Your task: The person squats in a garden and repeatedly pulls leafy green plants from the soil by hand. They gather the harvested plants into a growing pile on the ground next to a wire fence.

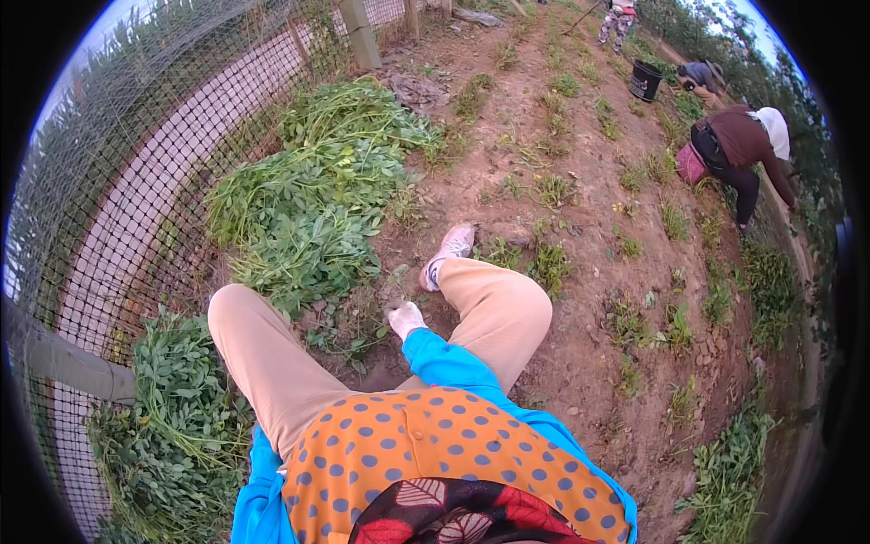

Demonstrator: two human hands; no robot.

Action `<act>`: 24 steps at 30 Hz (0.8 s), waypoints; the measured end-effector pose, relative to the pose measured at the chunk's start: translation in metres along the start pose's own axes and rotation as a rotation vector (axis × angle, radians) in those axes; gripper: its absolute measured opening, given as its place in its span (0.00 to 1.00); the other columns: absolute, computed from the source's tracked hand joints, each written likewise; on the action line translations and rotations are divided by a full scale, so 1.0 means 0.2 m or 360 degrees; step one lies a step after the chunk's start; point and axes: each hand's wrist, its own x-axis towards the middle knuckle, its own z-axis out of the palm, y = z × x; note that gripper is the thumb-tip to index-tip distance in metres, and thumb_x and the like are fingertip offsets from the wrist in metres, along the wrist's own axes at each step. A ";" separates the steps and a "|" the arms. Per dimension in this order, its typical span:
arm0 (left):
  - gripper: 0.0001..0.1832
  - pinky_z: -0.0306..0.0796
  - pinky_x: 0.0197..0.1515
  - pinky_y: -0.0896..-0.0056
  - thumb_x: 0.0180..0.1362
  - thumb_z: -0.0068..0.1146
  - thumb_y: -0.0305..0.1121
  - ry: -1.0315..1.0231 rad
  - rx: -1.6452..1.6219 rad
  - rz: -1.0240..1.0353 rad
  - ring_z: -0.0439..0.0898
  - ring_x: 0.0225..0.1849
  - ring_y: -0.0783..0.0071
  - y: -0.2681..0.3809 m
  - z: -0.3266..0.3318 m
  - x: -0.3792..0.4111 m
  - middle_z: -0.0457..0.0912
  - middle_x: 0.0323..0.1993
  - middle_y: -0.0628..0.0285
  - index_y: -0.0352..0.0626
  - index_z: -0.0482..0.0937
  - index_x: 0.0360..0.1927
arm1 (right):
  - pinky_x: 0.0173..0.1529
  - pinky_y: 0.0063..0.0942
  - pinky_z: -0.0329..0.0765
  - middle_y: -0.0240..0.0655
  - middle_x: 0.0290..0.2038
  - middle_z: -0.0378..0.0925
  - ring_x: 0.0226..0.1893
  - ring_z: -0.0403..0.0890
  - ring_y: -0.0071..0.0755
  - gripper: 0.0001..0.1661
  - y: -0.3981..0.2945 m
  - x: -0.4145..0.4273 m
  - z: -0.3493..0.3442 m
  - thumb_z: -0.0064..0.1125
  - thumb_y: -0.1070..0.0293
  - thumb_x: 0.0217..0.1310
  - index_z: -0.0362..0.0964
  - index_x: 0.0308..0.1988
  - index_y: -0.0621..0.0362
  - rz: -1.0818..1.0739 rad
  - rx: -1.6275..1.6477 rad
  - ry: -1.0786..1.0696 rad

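My right hand (pixel 405 319), in a whitish glove with darker fingertips, is low between my knees, over soil and sparse weeds. Its fingers are curled; whether they grip anything is too small to tell. Just ahead of it and to the left lies a large heap of cut leafy green plants (pixel 319 183), running along the fence side. A few green stems (pixel 353 340) are on the ground beside the hand. My left hand is out of view; only the blue left sleeve (pixel 262 489) shows beside my left thigh. Another leafy heap (pixel 183 401) lies left of that thigh.
Black mesh fencing (pixel 170 156) with posts (pixel 360 34) runs along the left. Rows of low stubbly plants (pixel 554 190) cross the bare soil. At right a person bends over (pixel 737 143); others are farther off near a black bucket (pixel 645 80). More greens (pixel 727 469) lie lower right.
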 end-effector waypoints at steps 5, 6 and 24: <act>0.19 0.73 0.52 0.47 0.58 0.55 0.44 0.0034 0.0010 -0.0052 0.80 0.51 0.45 -0.09 -0.01 -0.05 0.81 0.48 0.46 0.44 0.81 0.47 | 0.32 0.30 0.80 0.39 0.29 0.83 0.26 0.84 0.32 0.13 -0.30 -0.12 0.23 0.55 0.67 0.60 0.81 0.41 0.61 0.0107 0.0471 -0.0487; 0.19 0.73 0.52 0.47 0.58 0.54 0.44 0.0019 0.0025 -0.0029 0.80 0.51 0.45 -0.05 0.02 -0.06 0.81 0.48 0.46 0.44 0.81 0.47 | 0.33 0.31 0.80 0.39 0.29 0.83 0.27 0.84 0.33 0.13 -0.24 -0.11 0.26 0.55 0.67 0.61 0.80 0.42 0.61 -0.0079 0.0249 -0.0467; 0.20 0.73 0.51 0.46 0.59 0.52 0.48 -0.0148 -0.0224 -0.0055 0.79 0.50 0.44 -0.53 0.34 -0.15 0.82 0.46 0.45 0.44 0.83 0.43 | 0.27 0.29 0.78 0.38 0.30 0.81 0.24 0.82 0.34 0.14 -0.38 -0.24 0.22 0.56 0.67 0.63 0.77 0.47 0.59 0.0340 0.0667 -0.0532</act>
